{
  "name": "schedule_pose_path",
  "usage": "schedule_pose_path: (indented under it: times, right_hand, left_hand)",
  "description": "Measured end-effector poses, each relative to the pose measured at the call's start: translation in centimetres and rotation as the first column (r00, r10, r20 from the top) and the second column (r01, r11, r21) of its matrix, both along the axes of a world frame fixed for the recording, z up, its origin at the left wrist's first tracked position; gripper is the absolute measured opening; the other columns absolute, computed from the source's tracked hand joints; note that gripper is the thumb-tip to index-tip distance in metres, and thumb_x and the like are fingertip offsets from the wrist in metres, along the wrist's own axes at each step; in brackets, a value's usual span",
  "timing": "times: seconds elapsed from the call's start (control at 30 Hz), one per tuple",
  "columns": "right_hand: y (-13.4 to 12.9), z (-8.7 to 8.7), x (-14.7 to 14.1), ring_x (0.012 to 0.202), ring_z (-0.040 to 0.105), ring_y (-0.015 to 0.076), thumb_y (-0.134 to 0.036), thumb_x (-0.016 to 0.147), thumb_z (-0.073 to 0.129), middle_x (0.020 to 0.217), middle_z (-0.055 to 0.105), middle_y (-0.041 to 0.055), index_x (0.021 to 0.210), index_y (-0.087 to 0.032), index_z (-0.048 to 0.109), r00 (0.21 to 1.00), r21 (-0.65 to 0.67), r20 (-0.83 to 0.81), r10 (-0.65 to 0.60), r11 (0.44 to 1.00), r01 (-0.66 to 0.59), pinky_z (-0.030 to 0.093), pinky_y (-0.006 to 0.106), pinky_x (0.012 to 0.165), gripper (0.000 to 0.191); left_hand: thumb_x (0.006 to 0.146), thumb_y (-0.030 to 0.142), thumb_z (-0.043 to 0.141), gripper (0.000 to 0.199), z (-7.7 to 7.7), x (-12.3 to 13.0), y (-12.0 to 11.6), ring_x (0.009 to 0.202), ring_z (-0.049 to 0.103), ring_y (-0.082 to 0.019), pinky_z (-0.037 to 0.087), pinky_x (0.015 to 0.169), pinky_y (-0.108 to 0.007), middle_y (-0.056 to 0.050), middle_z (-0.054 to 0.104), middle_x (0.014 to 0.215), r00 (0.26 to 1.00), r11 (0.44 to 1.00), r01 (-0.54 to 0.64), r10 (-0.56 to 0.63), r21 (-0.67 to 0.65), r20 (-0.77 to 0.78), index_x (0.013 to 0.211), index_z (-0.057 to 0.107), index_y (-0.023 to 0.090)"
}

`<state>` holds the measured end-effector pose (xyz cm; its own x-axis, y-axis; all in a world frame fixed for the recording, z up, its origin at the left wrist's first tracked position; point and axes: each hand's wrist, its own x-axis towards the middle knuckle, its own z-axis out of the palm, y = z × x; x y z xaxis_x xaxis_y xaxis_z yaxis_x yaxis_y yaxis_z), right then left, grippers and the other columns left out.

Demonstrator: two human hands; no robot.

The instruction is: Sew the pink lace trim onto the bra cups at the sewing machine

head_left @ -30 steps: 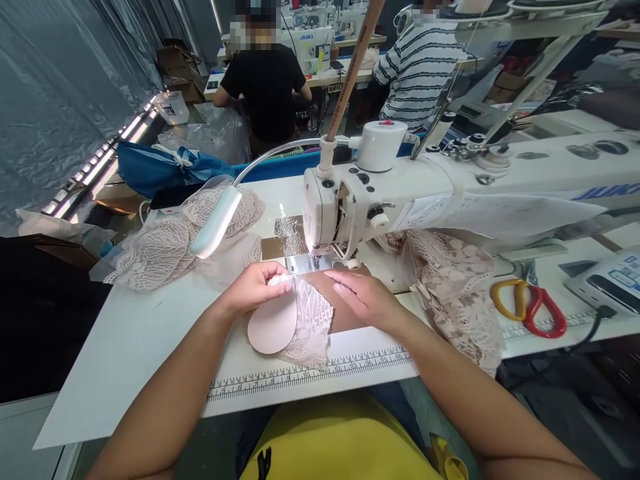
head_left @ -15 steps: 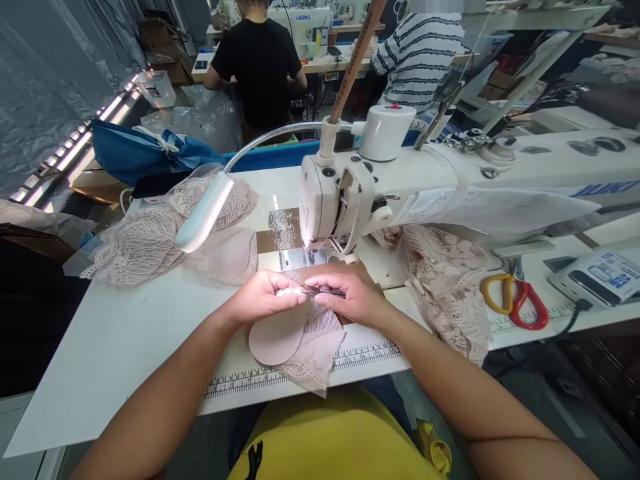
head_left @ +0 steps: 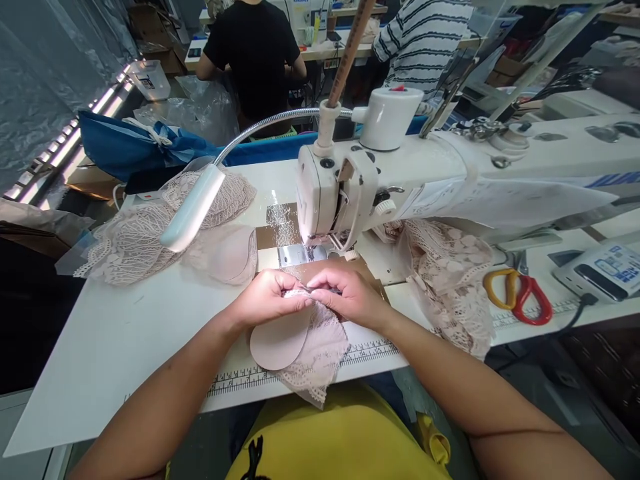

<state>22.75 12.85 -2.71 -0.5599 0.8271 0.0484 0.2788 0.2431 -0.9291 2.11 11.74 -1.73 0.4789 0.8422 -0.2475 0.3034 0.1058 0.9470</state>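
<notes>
My left hand (head_left: 267, 298) pinches the top edge of a pale pink lace piece (head_left: 325, 340), beside a smooth rounded cup-shaped piece (head_left: 280, 343) that hangs below the fingers. Close against it, my right hand (head_left: 350, 297) is closed around a small dark pointed tool (head_left: 334, 291). Fingers cover most of this tool, so its exact kind is unclear. Its tip end meets the fabric edge between the two hands. Just beyond the fingers stands the sewing machine's needle area (head_left: 315, 252) with its metal plate (head_left: 295, 256).
Lace pieces (head_left: 135, 243) lie left under a lamp (head_left: 193, 210). More lace (head_left: 450, 273) is bunched right of the machine head (head_left: 325, 193). Scissors (head_left: 533, 300) with red and yellow handles lie near a white device (head_left: 605, 270). Two people sit beyond.
My hands have drawn slightly closer together, and the tool's tip, visible between them before, is now mostly hidden at the fabric edge. The whole view has shifted a little.
</notes>
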Motion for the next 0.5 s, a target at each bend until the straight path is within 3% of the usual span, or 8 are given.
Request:
schedule_pose_path:
  times: [0.17,0.3,0.5]
  right_hand:
    - [0.0,-0.1,-0.1,0.089,0.063,0.0176,-0.037,0.078,0.07,0.098,0.067,0.0042,0.114,-0.02,0.06,1.0,-0.146,-0.023,0.019,0.989,-0.022,0.05,0.029,0.075,0.041]
    - [0.0,-0.1,0.0,0.08,0.062,0.0169,-0.031,0.084,0.06,0.087,0.068,0.0032,0.094,-0.017,0.068,0.996,-0.108,0.076,0.044,0.994,-0.035,0.047,0.027,0.069,0.019]
    - [0.0,0.0,0.3,0.076,0.062,0.0172,-0.029,0.083,0.058,0.084,0.069,0.0031,0.091,-0.016,0.069,0.997,-0.136,0.075,0.014,0.991,-0.004,0.046,0.026,0.066,0.018]
  left_hand:
    - [0.078,0.037,0.068,0.025,0.5,-0.1,0.1,0.068,0.053,-0.014,0.043,0.061,-0.023,-0.002,0.06,0.072,0.999,0.998,0.049,-0.049,0.042,-0.011,0.074,0.067,0.013]
    - [0.077,0.032,0.069,0.021,1.3,-1.9,0.6,0.064,0.052,-0.012,0.04,0.055,-0.02,0.0,0.058,0.074,0.986,0.993,0.117,-0.114,0.014,-0.121,0.087,0.065,0.015]
    - [0.078,0.033,0.067,0.021,1.5,-4.4,1.2,0.063,0.048,-0.011,0.038,0.056,-0.02,0.001,0.054,0.071,0.984,0.995,0.102,-0.099,0.015,-0.15,0.086,0.062,0.014]
